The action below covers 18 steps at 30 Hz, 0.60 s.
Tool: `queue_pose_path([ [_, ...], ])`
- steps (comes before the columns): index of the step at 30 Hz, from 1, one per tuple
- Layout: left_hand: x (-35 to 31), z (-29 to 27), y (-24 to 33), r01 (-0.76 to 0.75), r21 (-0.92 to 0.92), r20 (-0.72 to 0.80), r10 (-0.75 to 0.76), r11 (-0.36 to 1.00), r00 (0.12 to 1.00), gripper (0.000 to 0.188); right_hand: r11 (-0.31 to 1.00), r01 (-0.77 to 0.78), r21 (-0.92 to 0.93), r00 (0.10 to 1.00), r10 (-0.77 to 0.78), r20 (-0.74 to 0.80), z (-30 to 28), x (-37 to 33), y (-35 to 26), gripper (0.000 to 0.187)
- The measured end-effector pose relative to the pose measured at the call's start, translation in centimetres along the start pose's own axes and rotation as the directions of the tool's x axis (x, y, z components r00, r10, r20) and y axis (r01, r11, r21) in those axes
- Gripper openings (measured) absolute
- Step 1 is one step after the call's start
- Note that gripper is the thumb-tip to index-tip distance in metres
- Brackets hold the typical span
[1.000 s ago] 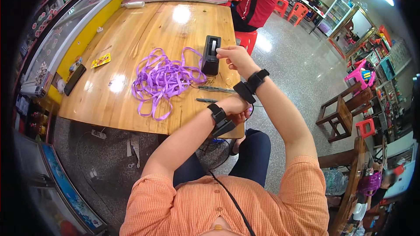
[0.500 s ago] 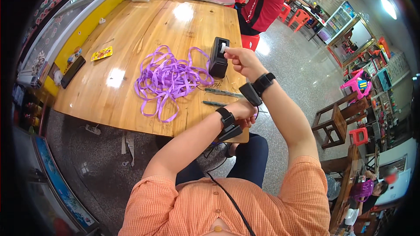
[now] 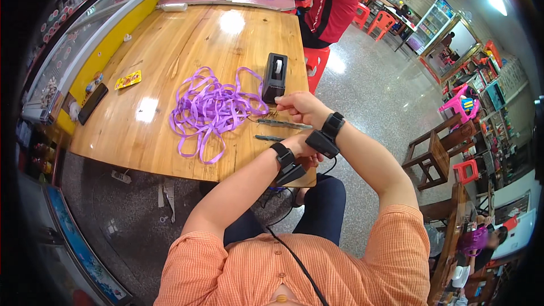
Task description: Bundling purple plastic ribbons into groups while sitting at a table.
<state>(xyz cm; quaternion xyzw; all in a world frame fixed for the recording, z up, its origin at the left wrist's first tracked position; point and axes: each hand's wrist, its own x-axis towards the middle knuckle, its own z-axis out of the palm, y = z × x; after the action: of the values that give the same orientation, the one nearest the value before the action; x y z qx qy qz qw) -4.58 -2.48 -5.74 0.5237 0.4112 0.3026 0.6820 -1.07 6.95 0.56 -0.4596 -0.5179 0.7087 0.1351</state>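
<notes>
the black tape dispenser (image 3: 274,85) stands near the right edge of the wooden table (image 3: 175,39), which stretches leftward past heaped purple ribbon (image 3: 212,107). the right hand (image 3: 307,107), near it, is pinched together; the left hand (image 3: 298,147), part-hidden, i can't tell. two dark tools (image 3: 283,123) lie between.

Prob. shop: glass-dr fridge (image 3: 432,25), yellow display ctr (image 3: 109,51).

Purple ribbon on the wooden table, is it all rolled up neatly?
No, the purple ribbon lies in a loose, messy heap of loops on the wooden table, left of the black tape dispenser.
</notes>
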Motion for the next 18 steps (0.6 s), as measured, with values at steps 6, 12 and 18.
queue_pose_path([
  [6,-1.4,1.3,2.8,0.151,-0.08,-0.054,-0.155,0.985,0.986,0.021,0.984,-0.034,-0.176,0.999,0.028,-0.033,-0.9,0.0,-0.9,0.014],
  [12,0.5,0.6,0.1,0.155,0.011,-0.062,-0.154,0.988,0.986,0.026,0.93,-0.066,-0.363,0.99,0.107,0.096,-1.5,-1.4,0.1,0.014],
  [18,-0.4,0.8,1.6,0.163,0.056,-0.076,-0.159,0.985,0.984,0.023,0.974,0.152,-0.166,0.984,-0.134,0.116,-4.5,-4.8,-0.6,0.021],
])
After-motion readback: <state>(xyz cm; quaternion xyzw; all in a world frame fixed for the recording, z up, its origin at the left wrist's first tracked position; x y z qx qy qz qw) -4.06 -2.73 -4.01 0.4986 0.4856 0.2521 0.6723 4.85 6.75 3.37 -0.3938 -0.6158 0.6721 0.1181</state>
